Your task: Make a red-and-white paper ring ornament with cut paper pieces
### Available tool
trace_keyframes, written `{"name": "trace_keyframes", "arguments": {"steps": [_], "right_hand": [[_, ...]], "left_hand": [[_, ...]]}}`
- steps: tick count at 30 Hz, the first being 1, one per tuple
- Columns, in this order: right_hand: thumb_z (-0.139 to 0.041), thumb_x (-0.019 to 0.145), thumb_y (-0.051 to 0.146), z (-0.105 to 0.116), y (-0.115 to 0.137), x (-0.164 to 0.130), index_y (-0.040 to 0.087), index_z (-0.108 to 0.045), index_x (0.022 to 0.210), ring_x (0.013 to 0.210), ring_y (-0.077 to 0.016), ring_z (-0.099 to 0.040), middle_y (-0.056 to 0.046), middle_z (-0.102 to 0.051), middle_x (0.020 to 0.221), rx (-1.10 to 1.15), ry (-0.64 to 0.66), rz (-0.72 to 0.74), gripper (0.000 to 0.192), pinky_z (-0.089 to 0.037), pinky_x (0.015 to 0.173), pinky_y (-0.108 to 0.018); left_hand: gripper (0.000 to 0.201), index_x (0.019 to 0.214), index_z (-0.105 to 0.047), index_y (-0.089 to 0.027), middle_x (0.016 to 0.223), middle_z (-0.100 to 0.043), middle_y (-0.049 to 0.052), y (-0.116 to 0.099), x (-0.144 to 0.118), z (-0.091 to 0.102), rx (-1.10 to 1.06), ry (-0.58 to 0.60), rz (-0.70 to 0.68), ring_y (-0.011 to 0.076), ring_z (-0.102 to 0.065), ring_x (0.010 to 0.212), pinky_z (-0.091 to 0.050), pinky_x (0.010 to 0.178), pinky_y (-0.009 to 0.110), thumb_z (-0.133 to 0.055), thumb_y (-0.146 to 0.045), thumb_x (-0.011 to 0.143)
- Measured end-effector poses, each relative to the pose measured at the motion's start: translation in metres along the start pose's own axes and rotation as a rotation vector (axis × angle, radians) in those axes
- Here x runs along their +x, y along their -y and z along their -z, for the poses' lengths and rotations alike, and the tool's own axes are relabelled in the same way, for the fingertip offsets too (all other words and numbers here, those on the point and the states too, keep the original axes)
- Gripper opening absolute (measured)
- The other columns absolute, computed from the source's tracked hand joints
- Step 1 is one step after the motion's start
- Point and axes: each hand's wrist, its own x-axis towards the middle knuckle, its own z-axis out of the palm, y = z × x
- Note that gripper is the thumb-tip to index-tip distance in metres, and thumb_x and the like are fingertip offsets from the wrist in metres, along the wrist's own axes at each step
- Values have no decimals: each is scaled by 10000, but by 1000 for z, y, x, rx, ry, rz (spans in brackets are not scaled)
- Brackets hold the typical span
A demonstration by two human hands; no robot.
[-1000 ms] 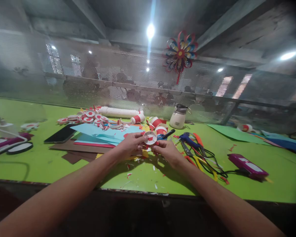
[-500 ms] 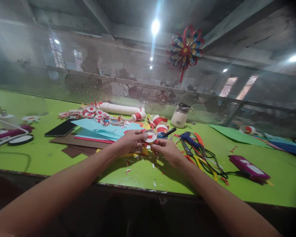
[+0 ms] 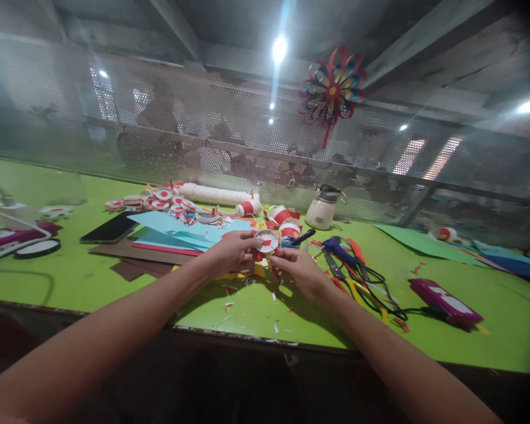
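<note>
a small round paper disc (image 3: 267,241) is pinched from both sides by the left hand (image 3: 232,254) and the right hand (image 3: 298,270), so it is kept steady above the green table (image 3: 115,288). just right of the grip, scissors (image 3: 342,259) are laid; behind it, blue paper (image 3: 181,232) is spread flat.

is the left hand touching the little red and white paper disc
Touching. The head view shows the left hand with its fingertips pinching the left edge of the red and white paper disc, while the right hand grips it from below.

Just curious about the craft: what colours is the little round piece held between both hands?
White with red patches: the round paper piece, seen in the head view.
</note>
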Motion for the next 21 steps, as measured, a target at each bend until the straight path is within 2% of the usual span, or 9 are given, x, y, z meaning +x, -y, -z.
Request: {"name": "trace_keyframes", "arguments": {"steps": [5, 11, 17, 21], "right_hand": [[-703, 709, 345, 4, 2, -1, 156, -648, 726, 553, -86, -504, -14, -614, 677, 23, 68, -24, 197, -387, 558, -247], [-695, 706, 365, 5, 3, -2, 154, -652, 675, 511, -86, -494, -4, -604, 597, -63, 82, -28, 218, -391, 543, -249], [-676, 720, 414, 2, 4, -3, 146, -642, 645, 504, -87, -487, -13, -599, 590, -75, 132, -59, 280, -393, 526, -254], [-692, 708, 406, 2, 1, -2, 137, -640, 641, 496, -87, -486, -22, -611, 590, -52, 137, -41, 282, -398, 523, -258]], "left_hand": [[116, 777, -590, -113, 692, -630, 62, -1, 6, 6, 13, -35, -41, 105, -581, 550, -491, 539, 237, -677, -162, 718], [115, 719, -568, -126, 627, -579, 13, 0, 8, 9, 31, -71, -82, 83, -538, 503, -513, 581, 272, -681, -131, 697], [150, 768, -601, -136, 670, -617, 52, 0, 7, 12, 29, -48, -44, 132, -598, 581, -504, 559, 273, -712, -194, 686], [165, 797, -613, -128, 683, -635, 62, 1, 7, 11, 31, -27, -45, 125, -595, 589, -500, 560, 257, -717, -191, 685]]}}
